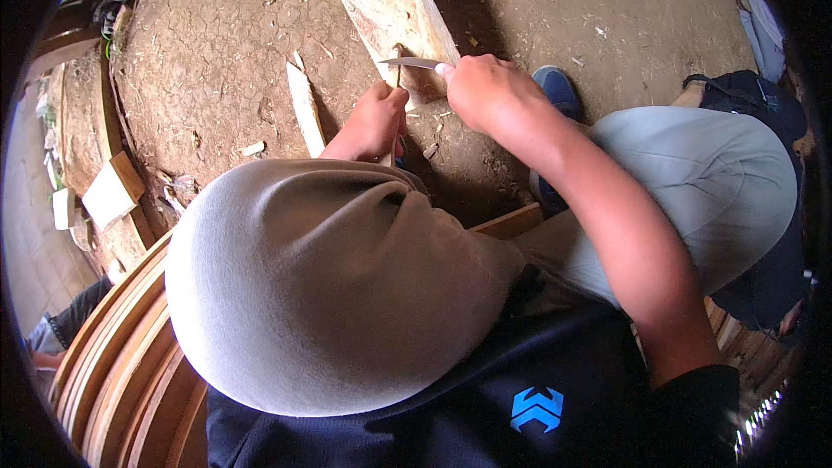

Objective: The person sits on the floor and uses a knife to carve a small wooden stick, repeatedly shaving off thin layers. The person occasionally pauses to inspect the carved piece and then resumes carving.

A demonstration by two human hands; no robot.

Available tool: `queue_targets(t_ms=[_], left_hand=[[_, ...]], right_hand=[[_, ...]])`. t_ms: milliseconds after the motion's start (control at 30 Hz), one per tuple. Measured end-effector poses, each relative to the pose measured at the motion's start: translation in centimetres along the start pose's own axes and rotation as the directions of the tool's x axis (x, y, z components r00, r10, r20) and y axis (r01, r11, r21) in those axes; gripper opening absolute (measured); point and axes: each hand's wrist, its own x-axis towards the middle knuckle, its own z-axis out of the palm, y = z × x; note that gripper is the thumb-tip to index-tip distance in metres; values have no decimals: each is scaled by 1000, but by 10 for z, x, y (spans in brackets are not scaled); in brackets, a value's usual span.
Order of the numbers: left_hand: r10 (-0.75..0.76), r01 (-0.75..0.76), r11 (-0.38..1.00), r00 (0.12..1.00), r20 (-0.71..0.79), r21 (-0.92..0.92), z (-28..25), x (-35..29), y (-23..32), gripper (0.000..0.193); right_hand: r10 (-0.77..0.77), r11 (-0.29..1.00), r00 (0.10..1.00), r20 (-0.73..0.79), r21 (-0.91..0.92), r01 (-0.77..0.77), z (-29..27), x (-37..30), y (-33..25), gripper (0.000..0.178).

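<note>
The ground is bare, cracked earth, littered with chips and shavings. A pale wood block rests on it, casting a shadow to its right; a long splinter lies to its left. Beyond that are a squared offcut and, nearer, a curved-looking row of boards, bent by the lens. A blue shoe stands near the block's right edge.

The dark shirt bears a bright blue angular emblem.

The left hand is closed around a thin stick, whose far tip shows against the block's near end, close to the left edge. The right hand is curled tight on a knife; its blade points left across the stick, but whether it bites in is hard to tell.

The knife's handle is hidden in the fist. The grey trousers cover part of the left forearm. Two other people, at the right and lower left, are cut off by the dark rim.
</note>
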Motion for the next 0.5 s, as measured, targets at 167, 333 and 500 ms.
queue_targets(t_ms=[167,333,500], left_hand=[[-37,37,999,999,2,21,-3,-6,3,31],[-43,42,996,999,12,73,0,-5,7,31],[-23,20,999,998,58,44,-4,0,3,29]], right_hand=[[26,1000,1000,-8,-1,-26,6,1,-8,45],[74,996,995,-60,46,-72,21,33,2,50],[27,1000,999,-33,1,-27,17,36,8,53]])
